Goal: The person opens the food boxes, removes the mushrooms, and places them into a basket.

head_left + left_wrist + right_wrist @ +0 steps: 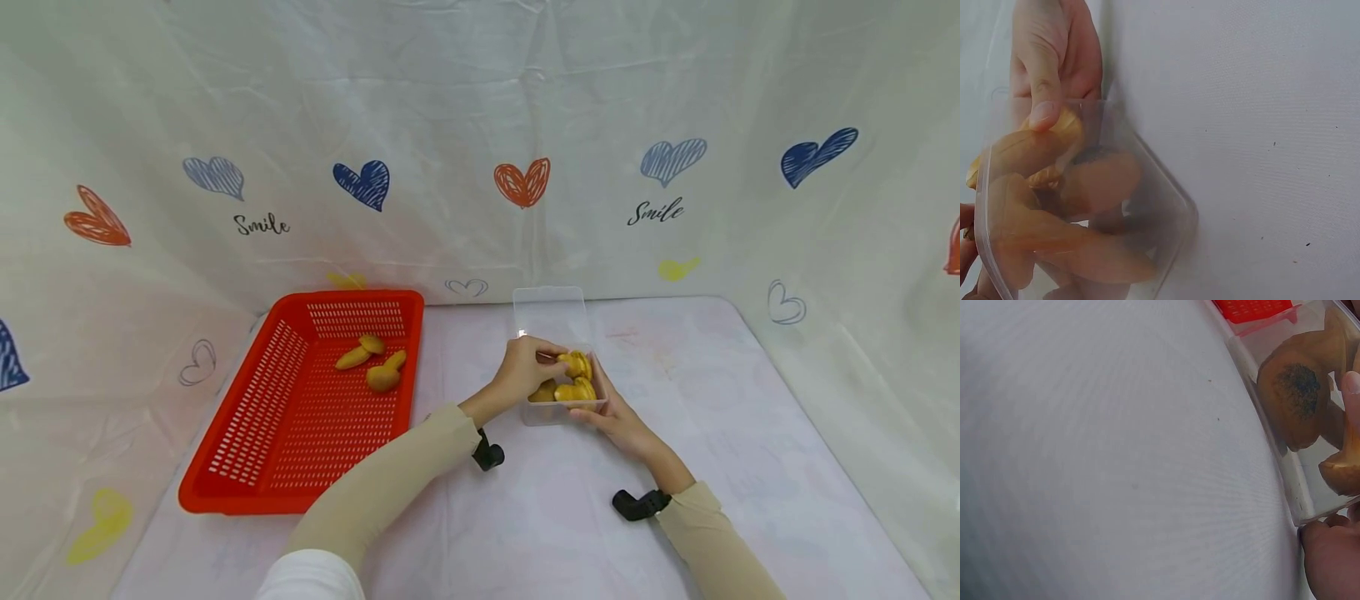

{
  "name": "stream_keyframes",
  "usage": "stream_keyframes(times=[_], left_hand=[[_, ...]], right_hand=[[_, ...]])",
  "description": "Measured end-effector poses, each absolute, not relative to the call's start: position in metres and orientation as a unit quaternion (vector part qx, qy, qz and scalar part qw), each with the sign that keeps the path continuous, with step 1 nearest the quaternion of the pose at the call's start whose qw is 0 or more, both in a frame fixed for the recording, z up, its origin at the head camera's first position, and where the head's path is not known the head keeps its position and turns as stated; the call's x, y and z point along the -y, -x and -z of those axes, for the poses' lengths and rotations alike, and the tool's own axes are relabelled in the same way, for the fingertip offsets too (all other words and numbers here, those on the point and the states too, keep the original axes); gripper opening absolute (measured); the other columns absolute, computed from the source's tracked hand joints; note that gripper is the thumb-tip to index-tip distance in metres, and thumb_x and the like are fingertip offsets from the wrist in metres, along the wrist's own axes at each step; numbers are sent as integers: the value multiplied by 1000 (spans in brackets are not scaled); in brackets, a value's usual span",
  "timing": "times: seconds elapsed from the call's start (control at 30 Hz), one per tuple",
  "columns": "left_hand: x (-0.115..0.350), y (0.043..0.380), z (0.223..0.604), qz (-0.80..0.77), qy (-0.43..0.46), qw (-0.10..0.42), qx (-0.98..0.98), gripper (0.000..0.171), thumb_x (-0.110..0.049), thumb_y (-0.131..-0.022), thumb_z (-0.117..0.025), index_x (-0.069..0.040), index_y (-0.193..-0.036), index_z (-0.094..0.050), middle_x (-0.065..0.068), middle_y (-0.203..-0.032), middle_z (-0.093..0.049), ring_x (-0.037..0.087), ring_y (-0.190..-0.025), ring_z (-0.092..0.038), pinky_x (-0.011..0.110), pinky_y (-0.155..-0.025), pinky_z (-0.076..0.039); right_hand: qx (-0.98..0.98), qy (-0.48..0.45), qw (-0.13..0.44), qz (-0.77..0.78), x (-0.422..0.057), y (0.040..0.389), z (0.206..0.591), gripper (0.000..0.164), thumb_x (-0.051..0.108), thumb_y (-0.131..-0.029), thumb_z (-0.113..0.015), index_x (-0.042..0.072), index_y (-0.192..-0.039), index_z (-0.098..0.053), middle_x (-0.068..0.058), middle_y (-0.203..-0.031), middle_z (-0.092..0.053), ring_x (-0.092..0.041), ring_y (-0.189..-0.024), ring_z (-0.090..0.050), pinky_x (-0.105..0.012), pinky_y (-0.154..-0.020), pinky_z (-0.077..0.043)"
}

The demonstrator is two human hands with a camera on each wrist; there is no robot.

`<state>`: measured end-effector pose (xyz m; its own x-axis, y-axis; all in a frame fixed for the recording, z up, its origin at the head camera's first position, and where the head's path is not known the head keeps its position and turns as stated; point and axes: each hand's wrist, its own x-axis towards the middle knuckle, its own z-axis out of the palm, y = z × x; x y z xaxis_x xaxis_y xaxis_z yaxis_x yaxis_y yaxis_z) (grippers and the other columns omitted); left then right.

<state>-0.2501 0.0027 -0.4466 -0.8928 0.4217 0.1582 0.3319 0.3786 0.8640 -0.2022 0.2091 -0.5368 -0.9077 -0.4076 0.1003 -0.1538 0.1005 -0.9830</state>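
A clear plastic box (551, 415) with its lid (550, 308) raised stands on the table. Several yellow-brown mushrooms (576, 390) lie inside it. My left hand (517, 367) reaches over the rim and pinches a mushroom (577, 364) between thumb and fingers in the upper part of the box. Around the box's right end, my right hand (618, 423) grips with its thumb at the front wall. In the left wrist view, the right thumb shows over the wall, before mushrooms (1085, 250). The right wrist view shows a mushroom with a dark patch (1297, 394).
Left of the box stands a red perforated basket (300, 467) holding a few mushrooms (384, 377). A white cloth (465, 517) covers the table. Behind it hangs a pale curtain (450, 100) printed with hearts.
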Motion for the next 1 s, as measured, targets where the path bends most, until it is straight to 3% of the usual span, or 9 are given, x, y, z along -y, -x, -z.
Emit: stream_keyframes(times=[0.53,0.63,0.77,0.87,1.0], left_hand=[[1,252,450,-524,-188,39,-830,24,-12,-87,-78,-2,-109,-77,9,-104,-75,14,-86,-71,18,-72,-56],[3,252,451,-531,-180,41,-827,23,-13,-87,-79,-4,-108,-77,8,-103,-75,13,-84,-71,18,-71,-56],[4,251,452,-545,-174,45,-819,23,-13,-87,-79,-4,-108,-77,7,-103,-75,13,-84,-71,19,-70,-57],[4,251,451,-563,-169,49,-808,22,-11,-86,-79,-3,-107,-77,7,-103,-75,14,-84,-72,20,-70,-57],[5,252,449,-581,-169,47,-795,22,-8,-86,-79,-2,-107,-77,9,-103,-74,14,-84,-72,21,-72,-58]], right_hand=[[-743,181,100,637,-208,201,535,100,8,-98,-64,30,-159,12,0,-164,19,-34,-150,1,-10,-103,-32],[-742,177,103,638,-207,201,534,100,9,-98,-65,32,-159,11,-1,-164,19,-37,-149,-6,-12,-101,-37],[-739,167,110,644,-207,201,533,101,9,-98,-65,33,-159,11,-3,-164,20,-43,-141,-26,-17,-96,-45],[-736,170,110,646,-207,201,533,100,8,-98,-64,30,-159,13,-5,-164,20,-41,-136,-36,-19,-95,-48],[-731,181,107,649,-208,202,534,100,6,-99,-63,29,-159,13,-7,-165,17,-25,-130,-46,-21,-95,-48]])
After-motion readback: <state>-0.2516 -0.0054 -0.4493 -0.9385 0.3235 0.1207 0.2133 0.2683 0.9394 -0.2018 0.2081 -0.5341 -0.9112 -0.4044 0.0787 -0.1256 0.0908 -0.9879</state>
